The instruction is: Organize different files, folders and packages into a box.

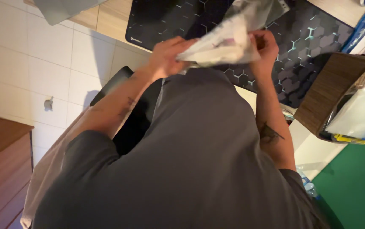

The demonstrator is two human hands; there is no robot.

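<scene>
**Both hands on a clear plastic bag, held up over the desk mat**

Obs. The person stands or sits close at the desk, grey shirt filling most of the head view. Both arms are raised in front of the chest.

Left hand (pixel 167 57): fingers curled shut around the near end of a crumpled clear plastic bag (pixel 225 40), thumb side toward the bag. Right hand (pixel 265 46): closed on the far end of the same bag, fingertips pinching its edge. The bag is in the air between the two hands, not resting on anything; something pale, perhaps white paper or fabric, shows inside it, contents otherwise not legible.

Surroundings. Directly beneath the bag lies a black desk mat with a hexagon pattern (pixel 310 38) on a light wooden desk (pixel 106 15). To the person's right, a brown cardboard box (pixel 333 91) holding white sheets and other items. A black chair (pixel 123 85) sits by the left forearm, over a white tiled floor (pixel 42 55). A wooden cabinet (pixel 0 148) is well apart on the left.

Judgement. The step appears to be working the bag open or gathering it up; which of the two I cannot tell. Either way, the next move would call for both pinches to hold firm while the hands pull against each other, since thin film slips easily.
</scene>
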